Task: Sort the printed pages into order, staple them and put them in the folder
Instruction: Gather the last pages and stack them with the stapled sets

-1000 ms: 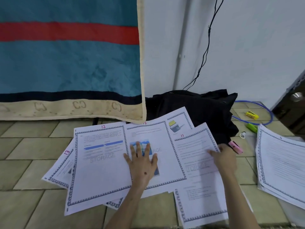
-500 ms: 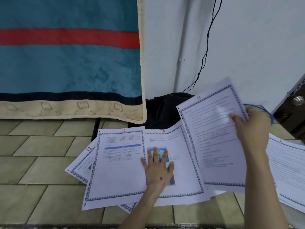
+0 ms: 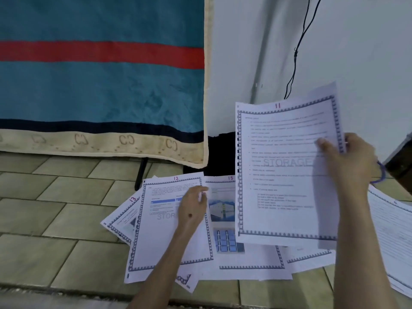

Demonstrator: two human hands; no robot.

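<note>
On a tiled floor [image 3: 66, 210] by a white wall, numbered pages lie fanned out. The right hand [image 3: 350, 166] holds page 11 [image 3: 283, 175] upright in the air, thumb and fingers pinching its right edge. The left hand [image 3: 192, 208] rests on page 12 [image 3: 160, 237], fingers curled at its top right edge. Page 15 [image 3: 223, 210] and page 13 [image 3: 124, 217] lie beside it.

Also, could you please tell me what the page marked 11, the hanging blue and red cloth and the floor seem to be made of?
The white bordered page marked 11: thin matte printer paper; it bows in the right hand. The hanging blue and red cloth: likely plush fleece, with mottled, crushed-looking pile. The beige floor: probably stone or ceramic tiles, with grout lines and a dull finish.
</note>
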